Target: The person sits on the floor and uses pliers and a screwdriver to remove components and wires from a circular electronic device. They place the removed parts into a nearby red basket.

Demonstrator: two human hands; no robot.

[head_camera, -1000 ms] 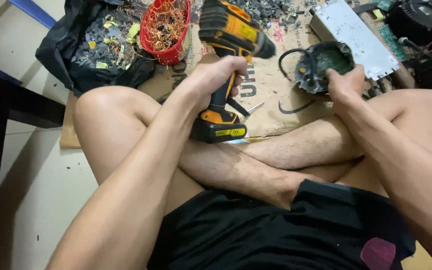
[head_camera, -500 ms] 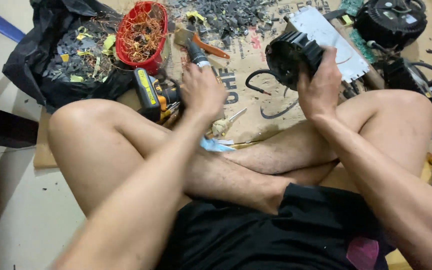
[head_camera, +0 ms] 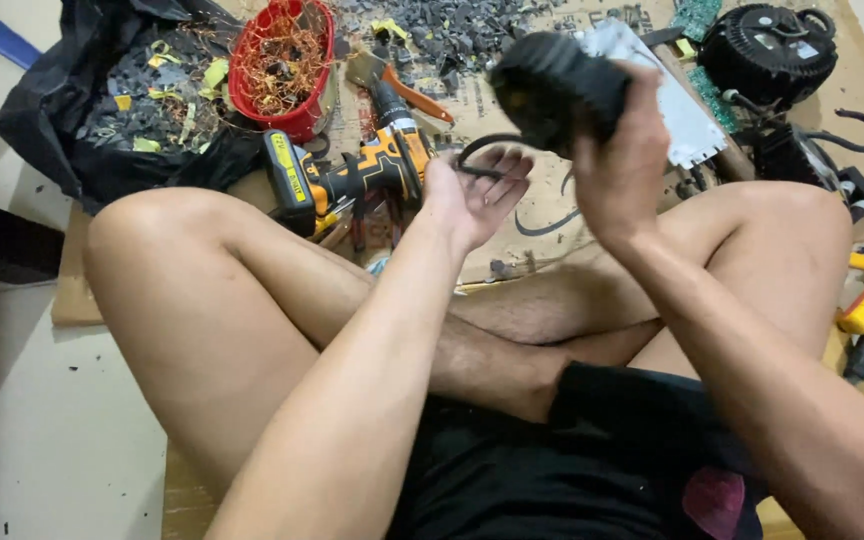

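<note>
1. We sit cross-legged on a sheet of cardboard (head_camera: 552, 215) that covers the floor ahead of us, with scrap strewn across it.
2. At ten o'clock from our hands a black plastic bag (head_camera: 102, 120) lies open, full of dark chips and yellow scraps.
3. At two o'clock, well apart from our hands, a round black fan housing (head_camera: 767, 50) rests beside a pale flat panel (head_camera: 677, 105).
4. Our right hand (head_camera: 627, 170) is raised at about one o'clock and closed around a black round motor unit (head_camera: 552, 85), held up above the cardboard; the unit is blurred, so we cannot tell its finer details.
5. A black cord (head_camera: 487, 150) trails from the unit down toward our other palm.
6. Our left hand (head_camera: 472, 195) sits just below and to nine o'clock of the unit, palm up and fingers spread wide, holding nothing, the cord's end touching or just above it.
7. A yellow and black cordless drill (head_camera: 352, 180) lies on its side just at nine o'clock of the left hand.
8. A red basket (head_camera: 282, 65) of tangled copper wire stands at eleven o'clock, beyond the drill.
</note>
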